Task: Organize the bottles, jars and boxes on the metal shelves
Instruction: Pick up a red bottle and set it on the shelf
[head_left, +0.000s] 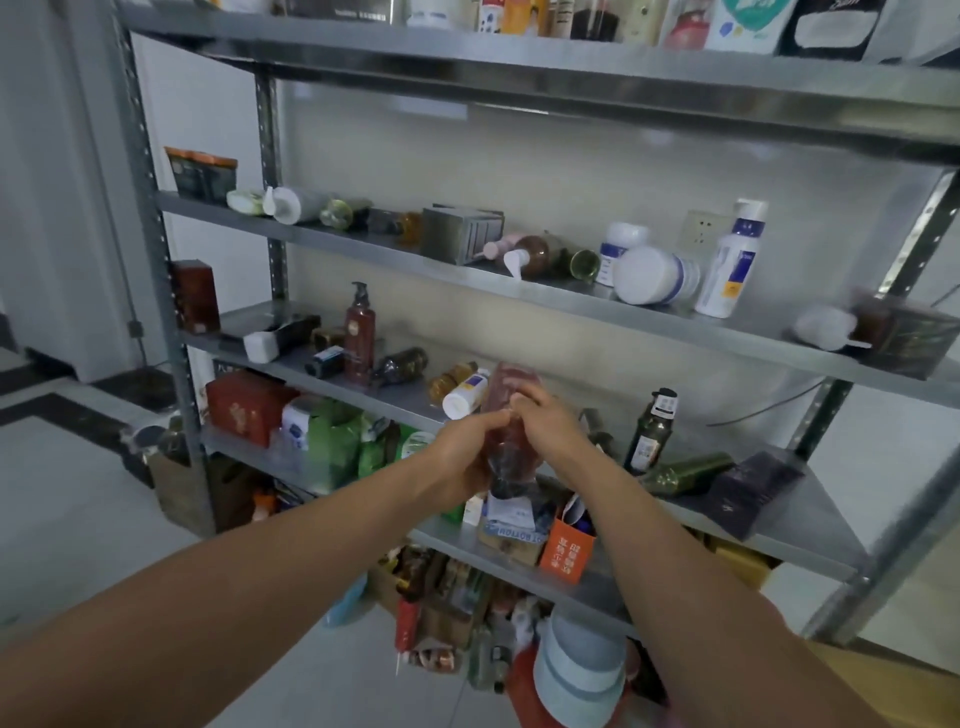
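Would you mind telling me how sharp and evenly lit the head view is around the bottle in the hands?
Head view: the pinkish bottle, gripped by the left hand and right hand, is smeared by motion blur; the wide lens bows the shelf uprights; the top shelf carries soft glare along its steel edge; the frame's right edge is soft.

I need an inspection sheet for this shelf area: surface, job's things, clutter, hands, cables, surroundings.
Surface: metal shelves, several levels, all loaded.
Job's things: pink bottle, held; pump bottle upright; white jar on its side.
Clutter: orange bag and green packets on lower levels.
Hands: left hand and right hand both grip the pink bottle.
Cables: one thin cable by the wall, right side.
Surroundings: wall socket, tiled floor.
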